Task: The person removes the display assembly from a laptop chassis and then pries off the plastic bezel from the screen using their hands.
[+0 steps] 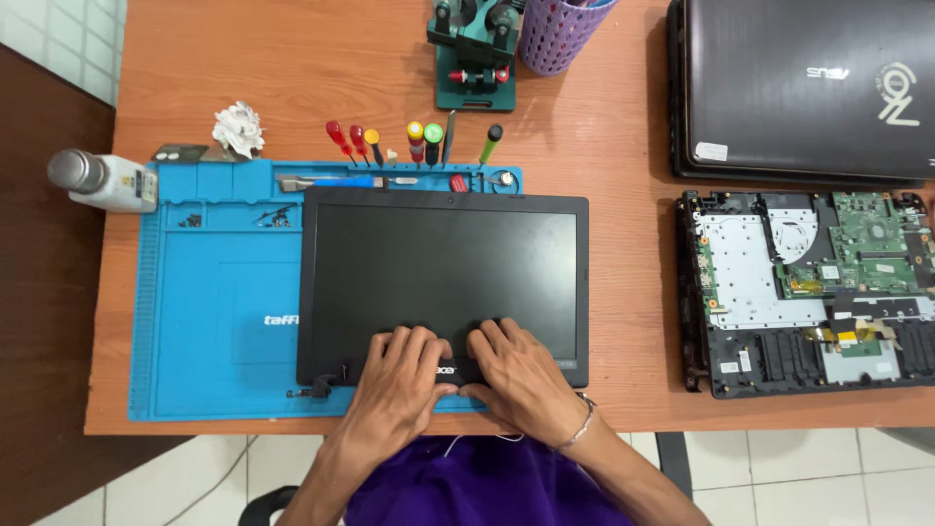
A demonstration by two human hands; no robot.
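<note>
Nearest, the left hand (404, 375) and right hand (516, 375) lie side by side, fingers pressed flat on the near bezel of the detached laptop screen (443, 273), grasping nothing. The screen rests on the blue mat (214, 302) on the desk (623, 166); its bezel looks still attached. Farther off stand screwdrivers (390, 141); right lies an opened laptop base (808, 292).

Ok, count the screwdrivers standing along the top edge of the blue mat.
6, in a row above the blue mat: two red-handled, orange, yellow-red, green-black, and green-tipped black. The thin dark tool between may be another.
</note>
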